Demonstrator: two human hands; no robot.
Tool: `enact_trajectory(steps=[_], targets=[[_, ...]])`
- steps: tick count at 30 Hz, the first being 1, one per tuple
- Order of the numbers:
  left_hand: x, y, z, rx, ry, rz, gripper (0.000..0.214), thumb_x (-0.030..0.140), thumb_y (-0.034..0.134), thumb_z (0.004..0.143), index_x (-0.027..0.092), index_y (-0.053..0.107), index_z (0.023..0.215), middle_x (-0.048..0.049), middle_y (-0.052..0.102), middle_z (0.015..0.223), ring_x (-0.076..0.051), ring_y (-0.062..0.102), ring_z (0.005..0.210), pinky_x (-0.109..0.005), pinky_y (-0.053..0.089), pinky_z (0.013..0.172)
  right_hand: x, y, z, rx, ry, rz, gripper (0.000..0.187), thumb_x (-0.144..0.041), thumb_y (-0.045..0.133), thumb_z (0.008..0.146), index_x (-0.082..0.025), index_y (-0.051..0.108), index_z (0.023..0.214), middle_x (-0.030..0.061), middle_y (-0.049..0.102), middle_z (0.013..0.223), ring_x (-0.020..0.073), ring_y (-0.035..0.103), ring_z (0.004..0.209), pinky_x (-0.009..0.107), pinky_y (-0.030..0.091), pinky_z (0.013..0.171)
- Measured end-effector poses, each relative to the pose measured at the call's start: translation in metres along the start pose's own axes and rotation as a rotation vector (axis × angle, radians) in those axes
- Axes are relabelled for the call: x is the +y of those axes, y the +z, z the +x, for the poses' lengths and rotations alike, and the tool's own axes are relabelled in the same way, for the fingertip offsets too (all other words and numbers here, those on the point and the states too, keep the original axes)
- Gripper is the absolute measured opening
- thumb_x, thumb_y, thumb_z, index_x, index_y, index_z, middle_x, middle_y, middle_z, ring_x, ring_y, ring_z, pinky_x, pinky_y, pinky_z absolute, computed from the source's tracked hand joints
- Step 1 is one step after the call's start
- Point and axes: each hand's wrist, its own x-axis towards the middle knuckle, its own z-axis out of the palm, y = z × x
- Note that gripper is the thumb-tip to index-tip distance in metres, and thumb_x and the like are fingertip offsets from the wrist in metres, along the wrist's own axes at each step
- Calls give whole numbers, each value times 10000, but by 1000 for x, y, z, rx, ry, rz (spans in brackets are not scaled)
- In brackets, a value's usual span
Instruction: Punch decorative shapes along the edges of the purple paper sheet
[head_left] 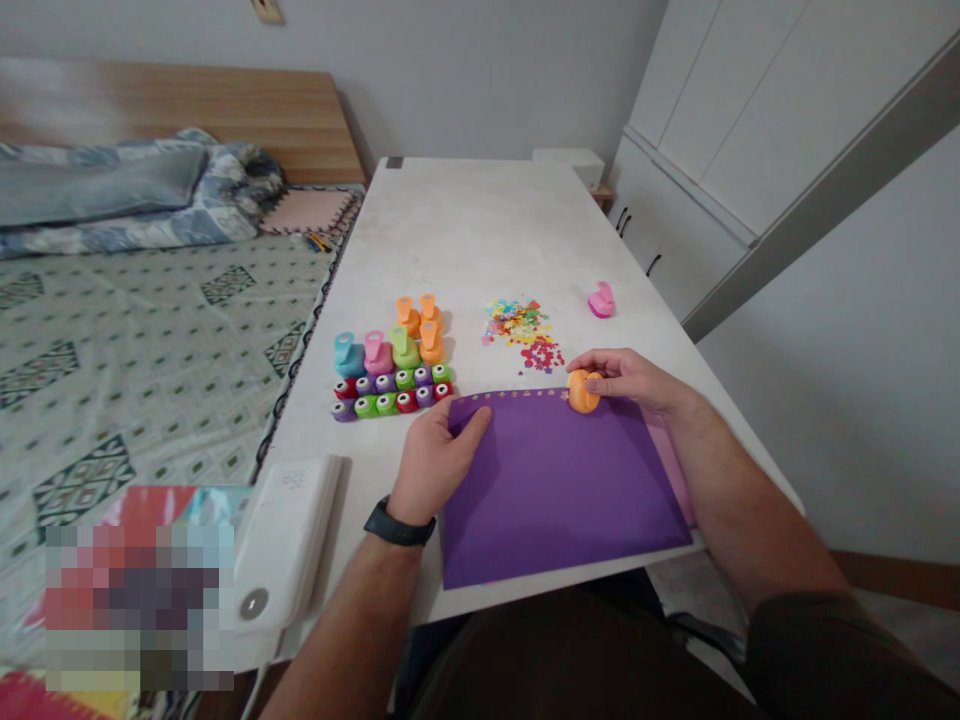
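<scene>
While left hand (439,452) pinches purple paper (559,480) near its corner, right hand (636,380) grips orange craft punch (582,393); best seat edge squarely, match spacing of punched holes (514,394)

The purple sheet (559,480) conceals the fingertips, thumb excepted, of the left grip (441,455) and part of the pink sheet (672,455). Most shapes within the confetti pile (520,325) are too small to identify. A pixelated block (139,610) obscures the lower left; the left edge cuts off the bed (165,330).
</scene>
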Motion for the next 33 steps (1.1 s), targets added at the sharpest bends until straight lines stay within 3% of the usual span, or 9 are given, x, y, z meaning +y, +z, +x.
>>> enact_trajectory(steps=[33], targets=[[-2,1,0,-17,8,3,295,461,650,886,181,713,956,-45,770,863,-189,666,725,-260,498,625,8,3,5,46,-25,-44,436,-403,840,743,-160,721,1085,69,739,951,190,668,836,327,504,796]])
